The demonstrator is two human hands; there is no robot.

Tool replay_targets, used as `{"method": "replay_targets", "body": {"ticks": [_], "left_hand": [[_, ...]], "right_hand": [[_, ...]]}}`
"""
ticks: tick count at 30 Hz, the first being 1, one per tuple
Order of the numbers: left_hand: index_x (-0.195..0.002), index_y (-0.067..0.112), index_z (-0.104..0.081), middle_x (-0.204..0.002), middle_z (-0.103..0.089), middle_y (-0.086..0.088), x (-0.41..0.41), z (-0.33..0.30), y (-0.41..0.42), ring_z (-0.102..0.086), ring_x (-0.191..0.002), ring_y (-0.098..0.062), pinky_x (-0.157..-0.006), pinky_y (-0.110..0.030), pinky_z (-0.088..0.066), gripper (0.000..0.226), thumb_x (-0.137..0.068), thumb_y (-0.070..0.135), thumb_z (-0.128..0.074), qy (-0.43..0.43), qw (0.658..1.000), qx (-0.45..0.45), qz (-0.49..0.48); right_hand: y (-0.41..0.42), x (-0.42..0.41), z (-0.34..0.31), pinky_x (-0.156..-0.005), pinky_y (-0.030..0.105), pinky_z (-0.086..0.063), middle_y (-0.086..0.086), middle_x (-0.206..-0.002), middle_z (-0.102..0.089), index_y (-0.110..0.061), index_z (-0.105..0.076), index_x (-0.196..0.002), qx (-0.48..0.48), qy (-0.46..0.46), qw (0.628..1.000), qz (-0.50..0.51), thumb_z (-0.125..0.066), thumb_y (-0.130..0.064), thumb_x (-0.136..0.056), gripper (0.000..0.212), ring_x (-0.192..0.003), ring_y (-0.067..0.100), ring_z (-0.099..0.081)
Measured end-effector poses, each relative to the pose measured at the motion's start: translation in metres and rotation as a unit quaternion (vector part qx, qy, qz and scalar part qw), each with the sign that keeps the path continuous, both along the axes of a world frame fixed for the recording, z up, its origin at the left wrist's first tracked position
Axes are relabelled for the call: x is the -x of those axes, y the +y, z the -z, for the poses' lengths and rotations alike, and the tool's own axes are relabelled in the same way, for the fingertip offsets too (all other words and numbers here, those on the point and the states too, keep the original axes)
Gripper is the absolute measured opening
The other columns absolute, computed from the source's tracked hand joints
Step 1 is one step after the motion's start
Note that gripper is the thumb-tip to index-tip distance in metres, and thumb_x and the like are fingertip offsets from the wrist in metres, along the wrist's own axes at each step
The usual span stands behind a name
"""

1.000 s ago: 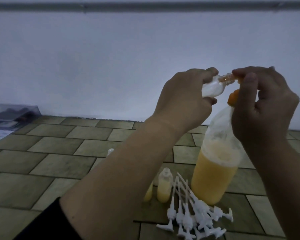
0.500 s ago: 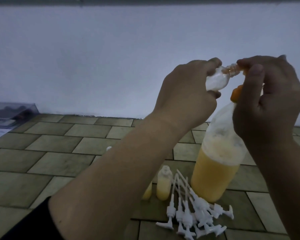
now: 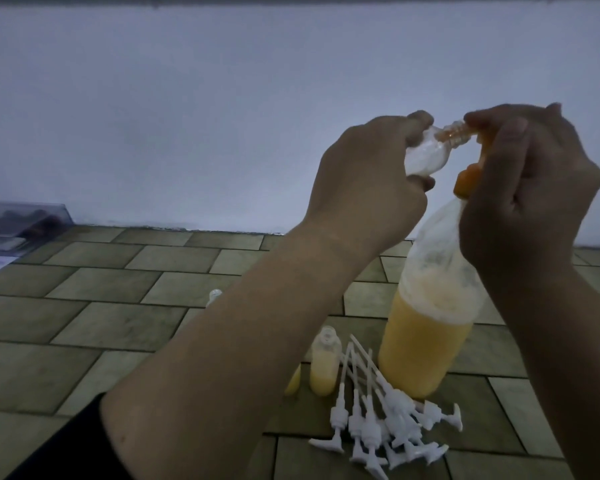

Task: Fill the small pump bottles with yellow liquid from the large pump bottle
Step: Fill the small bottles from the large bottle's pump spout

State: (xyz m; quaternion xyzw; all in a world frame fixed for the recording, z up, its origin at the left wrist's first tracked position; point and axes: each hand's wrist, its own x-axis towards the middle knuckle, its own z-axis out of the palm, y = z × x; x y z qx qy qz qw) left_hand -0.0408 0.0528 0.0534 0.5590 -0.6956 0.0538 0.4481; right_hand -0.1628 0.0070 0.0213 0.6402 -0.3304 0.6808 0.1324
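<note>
Small bottle up at the orange pump!
Left hand [image 3: 364, 188] grips the small clear plastic bottle [image 3: 184, 157]; right hand [image 3: 530, 188] clutches the large yellow-filled bottle's [image 3: 426, 341] orange pump head [image 3: 466, 180].

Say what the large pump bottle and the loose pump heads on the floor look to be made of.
large pump bottle: likely clear, smooth plastic, since the yellow liquid shows through its wall. pump heads: probably opaque white moulded plastic, matte, with thin straight dip tubes.

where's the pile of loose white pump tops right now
In the head view the white pump tops lie heaped on the tiled floor, lower right of centre, just in front of the large pump bottle and a part-filled small bottle.
</note>
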Motion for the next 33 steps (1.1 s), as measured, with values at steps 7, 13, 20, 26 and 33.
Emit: {"method": "replay_targets", "body": {"ticks": [7,13,20,26,33], "left_hand": [[-0.129,0.021,-0.055,-0.122,-0.062,0.004,0.006,0.01,0.002,-0.059,-0.101,-0.014,-0.087,-0.023,-0.046,0.052,-0.08,0.019,-0.072,0.014,1.0,-0.014,0.02],[-0.129,0.026,-0.054,-0.124,-0.06,0.007,0.002,-0.004,0.002,-0.056,-0.1,-0.013,-0.088,-0.024,-0.045,0.052,-0.08,0.023,-0.072,0.002,1.0,-0.007,0.009],[-0.128,0.023,-0.055,-0.124,-0.062,0.005,0.006,0.009,0.0,-0.058,-0.102,-0.014,-0.088,-0.026,-0.047,0.051,-0.08,0.02,-0.072,-0.007,1.0,-0.006,0.006],[-0.129,0.024,-0.054,-0.123,-0.061,0.006,-0.001,0.0,0.003,-0.056,-0.099,-0.014,-0.086,-0.025,-0.047,0.05,-0.081,0.021,-0.071,0.011,0.999,-0.027,0.023],[-0.128,0.022,-0.054,-0.123,-0.062,0.003,0.007,0.009,-0.002,-0.058,-0.101,-0.014,-0.087,-0.025,-0.047,0.05,-0.081,0.02,-0.071,-0.009,1.0,0.008,0.011]], "right_hand": [[0.0,0.006,0.011,-0.109,0.032,-0.034,0.017,-0.099,-0.067,0.002,-0.066,-0.102,-0.019,0.03,0.999,0.007,-0.031,-0.021,-0.097,0.042,-0.094,0.018,-0.058],[0.005,0.005,-0.004,-0.101,0.05,-0.041,0.014,-0.098,-0.068,0.001,-0.067,-0.1,-0.015,0.017,1.0,-0.014,-0.031,-0.023,-0.098,0.044,-0.095,0.009,-0.052],[0.0,0.005,0.011,-0.105,0.045,-0.039,0.015,-0.1,-0.067,0.001,-0.066,-0.102,-0.024,0.013,1.0,-0.002,-0.032,-0.02,-0.097,0.041,-0.095,0.01,-0.052],[0.005,0.003,-0.001,-0.1,0.048,-0.042,0.009,-0.096,-0.066,0.0,-0.067,-0.1,-0.029,0.012,0.999,-0.016,-0.03,-0.022,-0.099,0.044,-0.093,0.008,-0.052],[-0.005,0.005,0.008,-0.094,0.053,-0.045,0.014,-0.094,-0.068,0.001,-0.067,-0.098,0.007,-0.01,1.0,-0.004,-0.03,-0.017,-0.099,0.041,-0.092,0.004,-0.051]]}}
